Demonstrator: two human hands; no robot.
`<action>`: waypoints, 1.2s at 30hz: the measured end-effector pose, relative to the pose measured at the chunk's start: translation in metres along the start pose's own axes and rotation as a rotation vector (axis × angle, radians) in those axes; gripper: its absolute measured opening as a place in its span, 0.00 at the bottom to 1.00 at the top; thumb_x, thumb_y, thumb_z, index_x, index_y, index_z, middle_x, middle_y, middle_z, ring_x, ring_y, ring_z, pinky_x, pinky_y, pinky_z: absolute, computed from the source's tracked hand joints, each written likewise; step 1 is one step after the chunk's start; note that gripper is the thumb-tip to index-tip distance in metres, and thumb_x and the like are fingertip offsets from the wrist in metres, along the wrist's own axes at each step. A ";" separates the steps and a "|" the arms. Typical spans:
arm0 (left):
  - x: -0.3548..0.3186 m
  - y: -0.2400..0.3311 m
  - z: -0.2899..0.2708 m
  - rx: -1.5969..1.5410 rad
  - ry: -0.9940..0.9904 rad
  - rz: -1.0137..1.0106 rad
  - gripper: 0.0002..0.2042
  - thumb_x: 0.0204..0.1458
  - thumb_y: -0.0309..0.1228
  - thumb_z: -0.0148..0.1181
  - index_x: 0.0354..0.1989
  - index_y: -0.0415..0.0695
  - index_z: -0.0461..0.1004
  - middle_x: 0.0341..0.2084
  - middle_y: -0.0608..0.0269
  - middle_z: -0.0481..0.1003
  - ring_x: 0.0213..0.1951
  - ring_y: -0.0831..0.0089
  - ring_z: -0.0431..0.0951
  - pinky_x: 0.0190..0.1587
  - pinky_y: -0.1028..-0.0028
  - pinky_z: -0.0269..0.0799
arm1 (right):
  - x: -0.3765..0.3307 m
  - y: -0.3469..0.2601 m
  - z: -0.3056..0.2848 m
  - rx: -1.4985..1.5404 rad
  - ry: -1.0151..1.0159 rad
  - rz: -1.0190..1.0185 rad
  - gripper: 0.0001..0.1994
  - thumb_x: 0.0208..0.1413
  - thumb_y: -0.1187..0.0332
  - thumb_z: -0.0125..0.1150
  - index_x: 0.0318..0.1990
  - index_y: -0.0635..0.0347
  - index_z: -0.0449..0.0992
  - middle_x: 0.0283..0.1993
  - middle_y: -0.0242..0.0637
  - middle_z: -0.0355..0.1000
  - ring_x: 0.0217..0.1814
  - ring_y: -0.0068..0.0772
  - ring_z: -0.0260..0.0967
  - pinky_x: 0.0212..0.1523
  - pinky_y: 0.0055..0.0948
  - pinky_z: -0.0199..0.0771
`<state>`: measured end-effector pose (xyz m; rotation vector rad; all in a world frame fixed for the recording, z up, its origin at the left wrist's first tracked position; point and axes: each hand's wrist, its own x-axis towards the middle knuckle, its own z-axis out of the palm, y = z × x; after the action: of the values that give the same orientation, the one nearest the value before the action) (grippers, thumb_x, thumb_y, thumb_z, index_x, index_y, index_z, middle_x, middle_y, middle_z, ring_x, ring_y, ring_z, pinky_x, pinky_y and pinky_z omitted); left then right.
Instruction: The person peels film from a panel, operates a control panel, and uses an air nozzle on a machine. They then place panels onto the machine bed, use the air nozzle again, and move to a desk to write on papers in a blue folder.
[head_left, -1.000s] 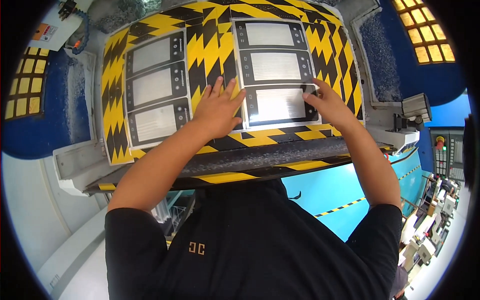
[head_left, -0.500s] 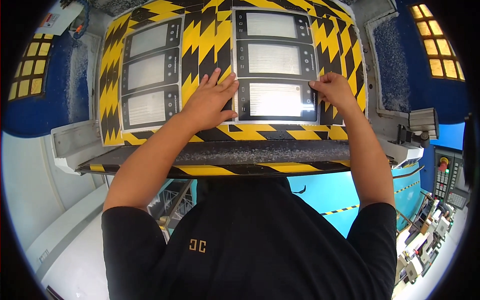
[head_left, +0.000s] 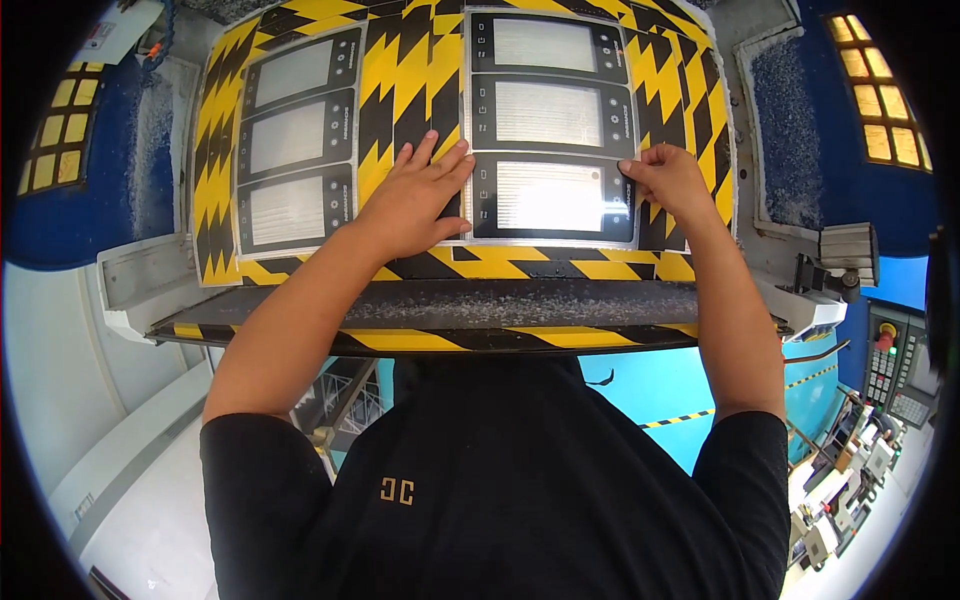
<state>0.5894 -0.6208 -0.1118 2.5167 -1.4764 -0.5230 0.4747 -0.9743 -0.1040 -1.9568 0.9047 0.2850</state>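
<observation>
A black-bordered rectangular panel [head_left: 548, 198] with a clear window lies nearest me in the right-hand column of the yellow-and-black striped bed. Its window reflects bright light. My left hand [head_left: 418, 198] rests flat with fingers spread, its fingertips and thumb along the panel's left edge. At the opposite edge, near the upper right corner, the thumb and forefinger of my right hand [head_left: 668, 180] pinch the panel's rim. Two matching panels lie beyond it, a middle one [head_left: 546, 113] and a far one [head_left: 543, 46].
Three similar panels form the left column, including a near one [head_left: 290, 210]. A dark ledge [head_left: 480, 302] scattered with pale chips runs along the front. Blue machine walls [head_left: 785, 130] flank the bed. A control panel [head_left: 893, 362] with a red knob stands at right.
Both hands keep nearly the same places on the panel. The view has shifted slightly, with the bed's left side a little further left and up.
</observation>
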 end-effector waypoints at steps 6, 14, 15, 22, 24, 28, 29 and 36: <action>0.000 0.000 0.000 0.015 -0.013 -0.009 0.40 0.54 0.46 0.68 0.72 0.44 0.60 0.75 0.57 0.54 0.76 0.46 0.46 0.76 0.50 0.43 | 0.000 0.000 0.001 -0.019 0.009 -0.002 0.15 0.51 0.64 0.77 0.35 0.64 0.79 0.26 0.32 0.75 0.25 0.21 0.69 0.27 0.21 0.70; 0.000 0.000 0.001 0.026 -0.018 0.001 0.39 0.55 0.46 0.67 0.72 0.43 0.59 0.75 0.56 0.53 0.76 0.45 0.45 0.76 0.49 0.42 | -0.001 0.000 0.002 -0.032 0.025 -0.006 0.15 0.51 0.63 0.77 0.36 0.65 0.79 0.26 0.32 0.75 0.25 0.21 0.69 0.27 0.21 0.70; 0.000 0.000 0.001 0.023 -0.016 0.000 0.39 0.55 0.46 0.67 0.72 0.43 0.59 0.75 0.55 0.53 0.76 0.45 0.45 0.76 0.49 0.42 | 0.000 0.000 0.002 -0.033 0.024 -0.007 0.15 0.51 0.63 0.77 0.36 0.65 0.79 0.26 0.32 0.75 0.25 0.21 0.69 0.27 0.22 0.70; 0.001 0.001 -0.001 0.014 -0.023 -0.007 0.40 0.54 0.44 0.69 0.72 0.42 0.59 0.76 0.56 0.52 0.77 0.45 0.44 0.75 0.49 0.43 | 0.004 0.005 0.002 -0.041 0.030 -0.027 0.15 0.51 0.62 0.77 0.34 0.65 0.79 0.24 0.32 0.74 0.23 0.21 0.68 0.26 0.22 0.69; 0.000 0.002 -0.001 0.017 -0.023 -0.012 0.40 0.54 0.44 0.69 0.72 0.42 0.59 0.76 0.56 0.52 0.77 0.45 0.44 0.75 0.49 0.43 | 0.000 0.003 0.004 -0.041 0.040 -0.033 0.15 0.51 0.62 0.77 0.33 0.64 0.79 0.24 0.32 0.74 0.23 0.21 0.68 0.26 0.22 0.68; 0.001 0.003 -0.002 0.014 -0.028 -0.013 0.40 0.54 0.44 0.69 0.72 0.42 0.59 0.75 0.56 0.52 0.77 0.45 0.44 0.75 0.50 0.43 | 0.001 0.005 0.004 -0.032 0.043 -0.035 0.15 0.51 0.62 0.76 0.33 0.64 0.79 0.24 0.32 0.74 0.22 0.21 0.68 0.25 0.23 0.68; 0.001 0.002 -0.002 0.014 -0.029 -0.014 0.40 0.54 0.44 0.69 0.72 0.42 0.59 0.75 0.56 0.52 0.77 0.45 0.44 0.75 0.50 0.43 | 0.001 0.004 0.004 -0.032 0.042 -0.035 0.15 0.51 0.62 0.76 0.33 0.64 0.79 0.24 0.32 0.74 0.22 0.21 0.68 0.25 0.23 0.68; 0.000 0.013 -0.011 0.074 -0.041 -0.041 0.43 0.50 0.50 0.71 0.71 0.42 0.60 0.76 0.57 0.52 0.77 0.48 0.45 0.76 0.52 0.44 | 0.000 0.002 0.003 -0.052 0.046 -0.027 0.15 0.51 0.62 0.77 0.33 0.64 0.79 0.24 0.32 0.75 0.23 0.21 0.69 0.26 0.23 0.69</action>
<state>0.5832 -0.6274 -0.0972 2.6132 -1.4876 -0.5394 0.4736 -0.9724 -0.1069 -2.0298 0.9078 0.2506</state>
